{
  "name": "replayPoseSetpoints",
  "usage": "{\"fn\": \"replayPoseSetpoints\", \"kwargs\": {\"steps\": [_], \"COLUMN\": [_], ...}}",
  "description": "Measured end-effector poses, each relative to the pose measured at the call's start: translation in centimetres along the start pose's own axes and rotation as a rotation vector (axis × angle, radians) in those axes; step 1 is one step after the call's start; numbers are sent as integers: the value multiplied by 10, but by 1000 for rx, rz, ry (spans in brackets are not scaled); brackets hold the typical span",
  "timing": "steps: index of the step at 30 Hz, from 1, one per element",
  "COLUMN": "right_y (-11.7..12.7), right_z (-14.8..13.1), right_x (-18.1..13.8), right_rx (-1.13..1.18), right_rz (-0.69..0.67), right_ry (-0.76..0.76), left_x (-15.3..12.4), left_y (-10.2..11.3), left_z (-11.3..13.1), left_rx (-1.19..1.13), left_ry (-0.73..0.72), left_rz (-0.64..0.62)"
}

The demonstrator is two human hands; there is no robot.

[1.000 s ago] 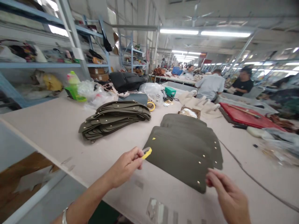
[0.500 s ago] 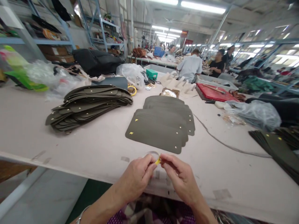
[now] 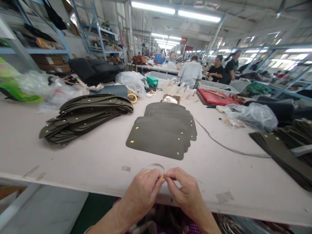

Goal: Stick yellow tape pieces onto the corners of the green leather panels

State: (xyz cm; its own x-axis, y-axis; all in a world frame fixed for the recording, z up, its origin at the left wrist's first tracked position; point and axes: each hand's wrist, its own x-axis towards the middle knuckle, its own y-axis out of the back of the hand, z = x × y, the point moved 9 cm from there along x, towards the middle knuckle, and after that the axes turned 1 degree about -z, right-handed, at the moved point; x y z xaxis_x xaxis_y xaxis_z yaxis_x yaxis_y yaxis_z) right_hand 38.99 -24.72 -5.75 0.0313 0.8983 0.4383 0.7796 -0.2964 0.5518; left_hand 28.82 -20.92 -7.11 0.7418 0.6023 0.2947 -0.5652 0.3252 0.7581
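My left hand (image 3: pixel 142 195) and my right hand (image 3: pixel 185 191) meet at the near table edge, both pinched on a small yellow tape roll (image 3: pixel 156 167) held between their fingertips. Just beyond the roll lies a fanned row of olive-green leather panels (image 3: pixel 161 136) with small metal studs and yellow marks. A taller stack of the same panels (image 3: pixel 85 115) sits to the left of it.
The long pale worktable (image 3: pixel 73 159) carries a grey cable (image 3: pixel 219 144), more olive panels (image 3: pixel 282 149) at the right, plastic bags (image 3: pixel 253 115), a red tray (image 3: pixel 214 97) and a small box of hardware (image 3: pixel 170 99). Shelving stands left. Other people work at tables behind.
My hands came together from either side of the panels to the near table edge, both now on the tape roll. The view swung right and down.
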Motion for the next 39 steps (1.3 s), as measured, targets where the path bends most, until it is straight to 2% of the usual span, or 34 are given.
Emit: {"fn": "replayPoseSetpoints", "kwargs": {"steps": [7,12,15,17,22,25,29,31,33,36,39], "right_y": [1,14,22,27,24,17,22,26,33,38,35], "right_z": [6,7,15,30,84,103,142,160,171,180,180], "right_x": [-1,11,20,27,32,35,31,23,16,8,8], "right_rx": [-154,-252,-269,-188,348,532,598,593,547,459,377], "right_rz": [104,170,176,184,236,264,336,320,278,197,101], "right_ry": [76,150,120,2,-551,-676,-769,-819,-852,-886,-881], "left_x": [11,33,49,60,82,87,89,95,104,113,112], "left_y": [1,-3,-3,0,8,5,1,-2,-10,-28,-47], "left_z": [2,3,2,4,18,20,23,13,-7,-42,-61], "left_rx": [92,109,146,221,322,269,179,211,298,417,471], "left_ry": [-36,-85,-92,-131,-297,-345,-432,-400,-308,-175,-142], "left_rz": [91,21,-8,22,206,278,328,303,214,40,-79]}}
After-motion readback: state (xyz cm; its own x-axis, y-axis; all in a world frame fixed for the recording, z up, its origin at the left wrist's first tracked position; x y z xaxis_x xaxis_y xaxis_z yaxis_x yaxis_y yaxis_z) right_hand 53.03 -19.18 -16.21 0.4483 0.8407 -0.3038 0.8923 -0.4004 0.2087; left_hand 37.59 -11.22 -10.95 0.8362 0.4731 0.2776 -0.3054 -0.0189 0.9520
